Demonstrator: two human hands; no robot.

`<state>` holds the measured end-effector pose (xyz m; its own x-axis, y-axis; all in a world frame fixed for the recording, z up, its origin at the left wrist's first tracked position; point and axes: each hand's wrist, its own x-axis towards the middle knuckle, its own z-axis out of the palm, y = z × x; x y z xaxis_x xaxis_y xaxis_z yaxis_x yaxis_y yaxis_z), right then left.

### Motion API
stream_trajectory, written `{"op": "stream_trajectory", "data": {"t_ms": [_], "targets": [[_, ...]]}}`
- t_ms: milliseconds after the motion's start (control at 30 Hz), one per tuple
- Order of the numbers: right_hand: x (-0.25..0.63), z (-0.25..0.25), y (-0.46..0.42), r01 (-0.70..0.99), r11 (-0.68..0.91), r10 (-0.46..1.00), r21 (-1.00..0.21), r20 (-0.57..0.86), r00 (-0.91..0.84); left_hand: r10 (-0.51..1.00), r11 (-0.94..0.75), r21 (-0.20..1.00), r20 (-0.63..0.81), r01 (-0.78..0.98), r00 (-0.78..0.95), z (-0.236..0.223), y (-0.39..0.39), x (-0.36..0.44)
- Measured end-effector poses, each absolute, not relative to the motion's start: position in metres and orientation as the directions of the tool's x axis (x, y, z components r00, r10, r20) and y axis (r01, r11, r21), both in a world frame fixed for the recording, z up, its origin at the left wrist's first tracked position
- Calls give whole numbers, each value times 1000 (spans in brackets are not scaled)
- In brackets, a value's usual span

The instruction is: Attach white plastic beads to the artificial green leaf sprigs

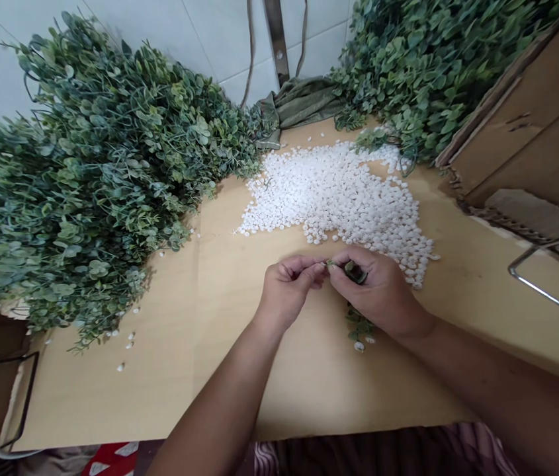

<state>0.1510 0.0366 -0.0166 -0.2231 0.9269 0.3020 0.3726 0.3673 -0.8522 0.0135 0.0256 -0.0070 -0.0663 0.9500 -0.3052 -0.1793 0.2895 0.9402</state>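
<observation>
My right hand (383, 291) is closed round an artificial leaf sprig (357, 322). The sprig's leaves hang below the palm, and small white pieces sit at its lower end. A dark green part of it shows between thumb and fingers. My left hand (289, 287) pinches at a tiny light-coloured bit, right against a green tip that sticks out of the right hand; its kind is too small to make out. Just beyond both hands spreads a heap of small white round pieces (333, 192), like little plastic blossoms.
A large pile of artificial greenery (110, 152) covers the left of the tan tabletop (239, 344). More foliage (428, 73) stands at the back right beside a cardboard box (532, 112). A dark green cloth (306, 102) lies at the back. Metal wire frames (552, 297) edge the sides.
</observation>
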Motion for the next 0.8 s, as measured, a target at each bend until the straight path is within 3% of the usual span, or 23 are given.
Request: {"op": "stream_trajectory", "data": {"t_ms": [800], "targets": [[152,-21,40,376,328,929,-866,223,-297,942,336,920,-329,-200,70,-13,34,7]]}}
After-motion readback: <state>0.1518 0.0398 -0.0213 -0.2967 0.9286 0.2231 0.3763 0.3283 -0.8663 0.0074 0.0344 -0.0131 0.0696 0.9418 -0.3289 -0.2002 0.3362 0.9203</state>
